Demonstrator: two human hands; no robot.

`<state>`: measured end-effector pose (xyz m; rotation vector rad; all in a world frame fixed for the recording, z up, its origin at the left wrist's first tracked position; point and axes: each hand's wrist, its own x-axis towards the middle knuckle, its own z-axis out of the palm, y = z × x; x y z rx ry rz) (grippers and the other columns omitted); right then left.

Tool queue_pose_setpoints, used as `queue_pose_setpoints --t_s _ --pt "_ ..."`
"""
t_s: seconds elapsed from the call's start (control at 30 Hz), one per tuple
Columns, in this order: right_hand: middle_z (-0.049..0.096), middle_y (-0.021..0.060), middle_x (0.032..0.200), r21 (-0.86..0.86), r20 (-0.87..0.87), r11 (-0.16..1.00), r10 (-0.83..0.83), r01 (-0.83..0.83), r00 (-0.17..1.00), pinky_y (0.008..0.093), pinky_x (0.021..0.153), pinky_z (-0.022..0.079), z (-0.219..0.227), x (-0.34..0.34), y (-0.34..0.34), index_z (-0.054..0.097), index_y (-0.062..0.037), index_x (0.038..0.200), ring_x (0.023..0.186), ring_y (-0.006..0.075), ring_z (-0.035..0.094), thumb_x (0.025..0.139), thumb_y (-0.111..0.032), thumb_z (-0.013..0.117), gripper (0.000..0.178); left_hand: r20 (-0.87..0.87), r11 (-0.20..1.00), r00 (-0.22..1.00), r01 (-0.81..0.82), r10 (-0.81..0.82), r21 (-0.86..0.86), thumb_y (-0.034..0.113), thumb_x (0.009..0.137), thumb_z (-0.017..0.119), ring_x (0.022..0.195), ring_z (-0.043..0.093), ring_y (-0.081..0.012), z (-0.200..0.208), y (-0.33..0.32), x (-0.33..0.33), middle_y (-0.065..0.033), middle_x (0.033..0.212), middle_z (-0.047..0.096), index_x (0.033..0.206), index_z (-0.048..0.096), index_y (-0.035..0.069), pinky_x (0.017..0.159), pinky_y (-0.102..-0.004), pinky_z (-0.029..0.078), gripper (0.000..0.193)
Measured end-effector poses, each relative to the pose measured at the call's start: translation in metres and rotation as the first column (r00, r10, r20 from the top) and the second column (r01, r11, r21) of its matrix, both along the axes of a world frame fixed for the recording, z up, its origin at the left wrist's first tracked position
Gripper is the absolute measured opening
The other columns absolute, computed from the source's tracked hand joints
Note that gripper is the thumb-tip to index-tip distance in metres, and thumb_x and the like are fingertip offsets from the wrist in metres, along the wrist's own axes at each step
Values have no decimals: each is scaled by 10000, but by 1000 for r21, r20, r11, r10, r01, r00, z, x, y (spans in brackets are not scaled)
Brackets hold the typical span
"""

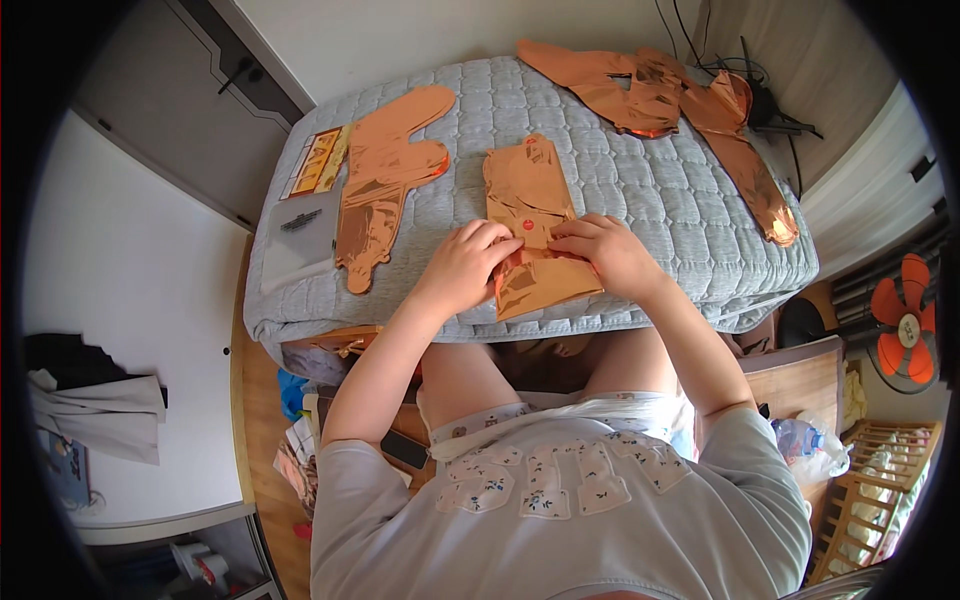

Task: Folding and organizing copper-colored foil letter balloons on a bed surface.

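A folded, uninflated rose-gold foil balloon (525, 185) lies on the quilted mattress in front of me, with small red round marks on it. My left hand (468, 262) is closed on its left edge, fingertips pressed at a crease near the middle. On the opposite edge, my right hand (610, 258) grips the same crease with curled fingers. The near part of the foil folds down toward the mattress edge. A second flat foil balloon (385, 150), with rounded lobes, lies to the left. Another crumpled, long foil balloon (655, 95) stretches across the far right.
A clear plastic bag (300, 245) and a yellow-red printed packet (320, 160) lie at the mattress's left. Black cables and a router-like device (775, 110) sit at the far right corner. An orange-bladed fan (905, 320) stands right; a dark phone (404, 449) lies beside my left thigh.
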<state>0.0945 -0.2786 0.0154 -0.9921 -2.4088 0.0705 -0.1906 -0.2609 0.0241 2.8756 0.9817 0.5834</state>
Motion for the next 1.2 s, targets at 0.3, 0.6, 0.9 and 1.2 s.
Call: queue_pose_setpoints --t_s 0.3,0.6,0.9,1.2 --pt "726 59 1182 -80 -57 995 58 -62 997 422 974 488 4 2 10 749 -110 1137 1118 288 626 892 -204 691 269 154 994 988 26 -9 -104 145 849 724 1034 623 -294 -10 12 0 -63 1081 642 1173 718 103 894 -401 511 327" --pt "757 126 933 -728 -275 684 -363 54 890 345 796 523 25 -17 36 746 5 1051 841 204 685 987 -389 687 404 225 756 925 -92 306 -648 356 1013 635 892 693 -230 8 41 10 -103 961 744 1121 733 51 803 -365 521 337" --pt "761 127 948 -685 -289 710 -470 163 834 374 793 526 13 -24 56 746 -37 1114 854 256 711 940 -442 697 444 327 606 872 44 365 -794 174 972 712 973 681 -116 3 59 -1 -87 1067 745 1285 612 -5 845 -289 528 374" --pt "762 137 942 -690 -171 679 -488 249 856 387 768 529 19 -26 56 743 -23 1067 850 277 720 906 -435 724 442 293 532 781 -59 551 -845 175 983 697 948 664 -104 9 45 1 -47 1041 723 1288 607 6 776 -276 526 360"
